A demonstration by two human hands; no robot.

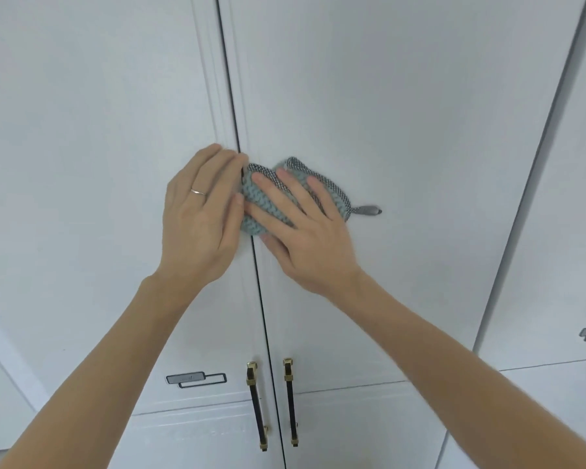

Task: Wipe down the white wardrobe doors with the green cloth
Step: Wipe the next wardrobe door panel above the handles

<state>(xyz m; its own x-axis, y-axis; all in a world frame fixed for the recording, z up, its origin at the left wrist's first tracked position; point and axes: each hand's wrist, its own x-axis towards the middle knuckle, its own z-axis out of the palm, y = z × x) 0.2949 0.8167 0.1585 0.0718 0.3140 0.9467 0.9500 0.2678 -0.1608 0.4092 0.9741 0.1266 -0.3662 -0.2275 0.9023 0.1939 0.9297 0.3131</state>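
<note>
The green cloth (268, 198), ribbed with a dark speckled border and a small grey tag at its right, lies flat against the white wardrobe, just right of the dark gap between the left door (99, 130) and the right door (403, 113). My right hand (305, 225) presses on it with spread, straight fingers and covers much of it. My left hand (200, 211), a ring on one finger, lies flat on the left door with its fingertips touching the cloth's left edge.
Two dark bar handles with brass ends, the left handle (257, 406) and the right handle (290, 402), hang below my hands on either side of the gap. A small grey label (197, 379) sits on the left door. Another door (572, 231) stands further right.
</note>
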